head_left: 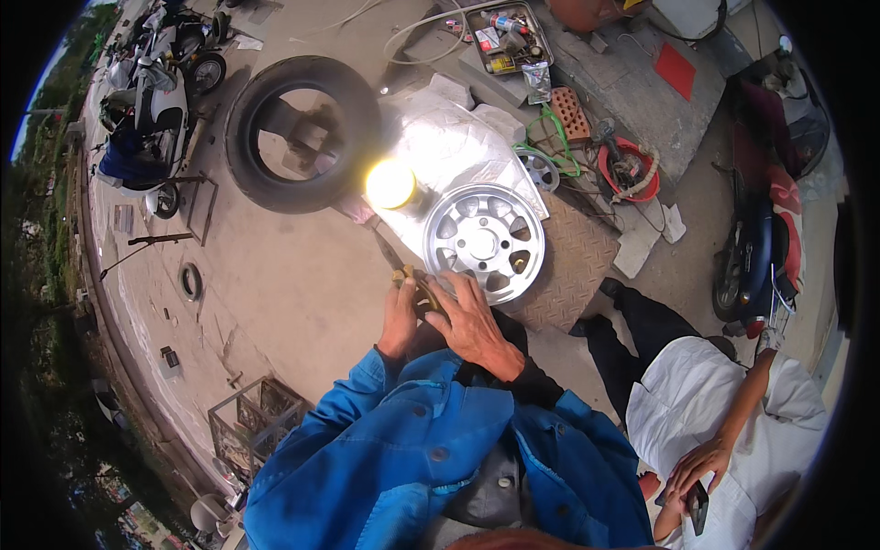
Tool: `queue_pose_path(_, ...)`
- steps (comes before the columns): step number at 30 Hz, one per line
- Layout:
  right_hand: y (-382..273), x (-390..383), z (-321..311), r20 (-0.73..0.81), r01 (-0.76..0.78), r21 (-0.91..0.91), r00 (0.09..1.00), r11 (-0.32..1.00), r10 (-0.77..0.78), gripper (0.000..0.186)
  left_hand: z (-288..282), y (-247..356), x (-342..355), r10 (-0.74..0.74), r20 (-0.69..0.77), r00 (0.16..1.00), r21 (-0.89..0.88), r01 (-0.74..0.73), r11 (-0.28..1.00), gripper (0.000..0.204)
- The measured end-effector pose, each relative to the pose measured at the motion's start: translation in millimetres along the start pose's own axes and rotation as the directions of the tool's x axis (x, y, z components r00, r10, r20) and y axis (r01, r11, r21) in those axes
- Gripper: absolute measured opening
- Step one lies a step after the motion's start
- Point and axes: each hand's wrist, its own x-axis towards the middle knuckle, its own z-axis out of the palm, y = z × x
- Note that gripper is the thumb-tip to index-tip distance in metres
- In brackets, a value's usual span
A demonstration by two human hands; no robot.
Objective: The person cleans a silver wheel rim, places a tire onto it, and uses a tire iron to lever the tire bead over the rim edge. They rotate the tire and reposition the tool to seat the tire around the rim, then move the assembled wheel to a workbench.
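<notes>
My left hand is closed, thumb and fingers pinching a small yellowish, brass-coloured piece just in front of my chest. My right hand curves over the same piece from the right, its fingers bent and its thumb pointing left. The hands hide most of the piece, so its kind cannot be made out. Right beyond my right fingers lies a silver alloy wheel rim, face up. Past it, a round yellow-sided container with a glaring white top stands on a shiny silver sheet.
A large black tyre lies at far left of the sheet. Beyond are a metal tray of small items, a red basin and a perforated brick. A person in white holds a phone at right. Motorbikes stand at left.
</notes>
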Motion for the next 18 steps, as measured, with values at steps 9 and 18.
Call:
queue_pose_path(9, 159.2, -51.8, -0.2, -0.343, -0.815, 0.236, 0.44, 0.53, 0.83, 0.075, -121.7, 50.5, 230.9, 0.372, 0.235, 0.898, 0.94, -0.307, 0.146, 0.048)
queue_pose_path(18, 128.8, -47.8, -17.5, -0.378, -0.722, 0.401, 0.43, 0.564, 0.82, 0.042, -56.5, 25.6, 95.2, 0.522, 0.425, 0.739, 0.797, -0.579, 0.171, 0.061)
